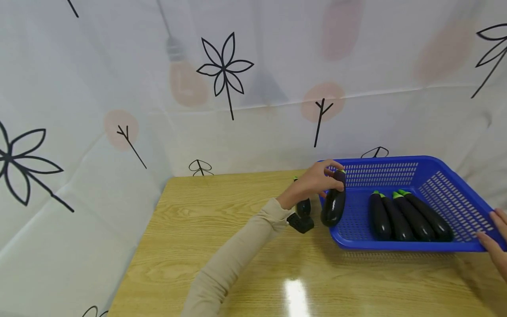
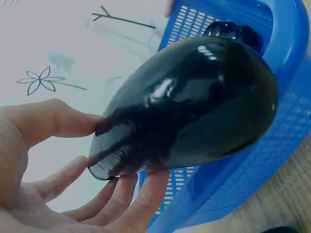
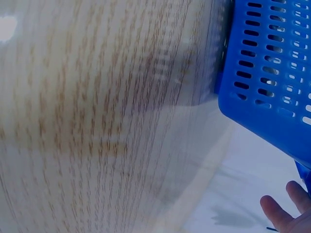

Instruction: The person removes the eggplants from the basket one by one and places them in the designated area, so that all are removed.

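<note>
Left hand (image 1: 313, 180) pinches an eggplant (image 1: 334, 204) at basket's (image 1: 376, 245) left rim; right hand (image 1: 495, 253) on right rim, grip unclear; four eggplants (image 1: 412, 218) in, held one and another eggplant (image 1: 303, 208) on tabletop (image 1: 206, 229) apparently remaining

Four eggplants (image 1: 412, 215) lie in the basket (image 1: 396, 245) (another (image 1: 303, 208) lies left).

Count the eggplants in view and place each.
6. Four eggplants lie in the blue basket; the left hand holds a fifth eggplant at the basket's left end; a sixth eggplant, partly hidden, is on the table beside it. More may hide behind the arm.
</note>
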`<state>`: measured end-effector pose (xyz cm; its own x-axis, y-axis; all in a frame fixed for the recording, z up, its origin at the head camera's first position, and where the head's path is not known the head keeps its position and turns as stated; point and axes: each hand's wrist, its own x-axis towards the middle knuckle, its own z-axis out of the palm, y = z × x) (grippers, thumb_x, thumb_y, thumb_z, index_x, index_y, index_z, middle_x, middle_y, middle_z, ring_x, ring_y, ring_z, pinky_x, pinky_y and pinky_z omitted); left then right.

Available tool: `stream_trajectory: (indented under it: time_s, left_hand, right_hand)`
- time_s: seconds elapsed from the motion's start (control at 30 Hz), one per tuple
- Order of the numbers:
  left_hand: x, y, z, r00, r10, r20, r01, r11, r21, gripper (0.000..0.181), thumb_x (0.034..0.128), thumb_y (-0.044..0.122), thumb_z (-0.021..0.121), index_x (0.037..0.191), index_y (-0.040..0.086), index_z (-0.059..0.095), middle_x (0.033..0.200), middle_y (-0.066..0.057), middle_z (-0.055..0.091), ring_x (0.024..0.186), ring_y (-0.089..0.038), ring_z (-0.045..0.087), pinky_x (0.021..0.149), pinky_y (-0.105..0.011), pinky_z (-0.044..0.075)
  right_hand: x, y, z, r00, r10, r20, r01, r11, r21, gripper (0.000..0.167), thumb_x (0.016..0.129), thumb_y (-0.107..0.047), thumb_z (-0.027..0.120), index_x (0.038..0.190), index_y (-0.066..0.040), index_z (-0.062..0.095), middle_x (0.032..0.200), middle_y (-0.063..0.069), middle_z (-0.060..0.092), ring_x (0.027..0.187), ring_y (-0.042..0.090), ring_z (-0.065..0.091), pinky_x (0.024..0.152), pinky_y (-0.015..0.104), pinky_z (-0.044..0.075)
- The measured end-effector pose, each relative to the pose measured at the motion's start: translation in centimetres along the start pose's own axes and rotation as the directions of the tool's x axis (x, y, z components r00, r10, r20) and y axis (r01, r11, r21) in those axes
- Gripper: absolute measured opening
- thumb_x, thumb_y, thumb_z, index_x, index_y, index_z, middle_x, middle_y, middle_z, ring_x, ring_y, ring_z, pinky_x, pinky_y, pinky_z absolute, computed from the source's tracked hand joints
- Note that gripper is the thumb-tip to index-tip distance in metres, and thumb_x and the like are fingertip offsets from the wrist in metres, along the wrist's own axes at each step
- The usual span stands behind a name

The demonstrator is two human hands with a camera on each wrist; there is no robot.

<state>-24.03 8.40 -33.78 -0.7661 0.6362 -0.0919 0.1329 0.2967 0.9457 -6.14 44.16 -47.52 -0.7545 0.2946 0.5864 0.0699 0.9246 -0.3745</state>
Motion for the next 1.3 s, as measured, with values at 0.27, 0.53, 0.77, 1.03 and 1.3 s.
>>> stream_trajectory:
  time_s: [0.27,0.53,0.77,1.03,1.3]
  left_hand:
    - [-0.3,-0.7,-1.0,0.999,-0.018,-0.039,0.017,1.000,-0.024,0.046,0.0816,0.006,0.071,0.124,0.013,0.056,0.106,-0.005,0.058,0.076,-0.014,0.062,0.060,-0.035,0.055]
    - [-0.5,-1.3,-1.7,0.998,-0.033,-0.052,0.029,0.998,-0.064,0.049,0.0805,0.004,0.071,0.126,0.009,0.055,0.105,-0.007,0.058,0.072,-0.017,0.063,0.060,-0.035,0.055]
    - [-0.6,-2.0,-2.3,0.997,-0.051,-0.065,0.045,0.995,-0.094,0.048,0.0803,0.001,0.070,0.125,0.008,0.055,0.100,-0.008,0.059,0.071,-0.018,0.064,0.058,-0.036,0.055]
    - [-0.6,-2.7,-3.1,0.996,-0.036,-0.087,0.028,0.995,-0.092,0.050,0.0804,0.003,0.070,0.127,0.007,0.053,0.100,-0.008,0.061,0.077,-0.015,0.062,0.057,-0.036,0.055]
    - [-0.8,-3.6,-3.9,0.992,-0.072,-0.106,0.063,0.995,-0.079,0.050,0.0808,0.006,0.070,0.128,0.009,0.052,0.102,-0.007,0.058,0.077,-0.018,0.062,0.061,-0.037,0.055]
  right_hand:
    - [0.2,5.2,2.3,1.000,-0.014,0.005,0.014,0.999,-0.049,0.056,0.102,-0.037,0.037,0.151,-0.014,0.023,0.157,0.003,0.016,0.143,0.025,0.013,0.115,0.041,0.008]
    - [-0.1,8.4,3.7,0.999,-0.036,0.007,0.037,0.996,-0.080,0.057,0.100,-0.027,0.047,0.151,-0.015,0.023,0.157,0.000,0.015,0.144,0.022,0.010,0.115,0.040,0.005]
    - [0.0,8.1,3.8,0.998,-0.060,-0.020,0.059,0.997,-0.055,0.054,0.101,-0.028,0.044,0.150,-0.014,0.026,0.156,0.001,0.018,0.143,0.023,0.013,0.115,0.040,0.007]
    - [0.0,8.0,3.6,0.997,-0.072,-0.037,0.070,0.996,-0.054,0.054,0.101,-0.026,0.046,0.150,-0.014,0.026,0.156,0.003,0.019,0.143,0.025,0.014,0.115,0.041,0.008]
    - [-0.1,8.2,4.0,0.998,-0.052,-0.042,0.050,0.998,-0.043,0.055,0.100,-0.024,0.049,0.150,-0.016,0.027,0.156,0.001,0.019,0.143,0.024,0.015,0.115,0.041,0.008]
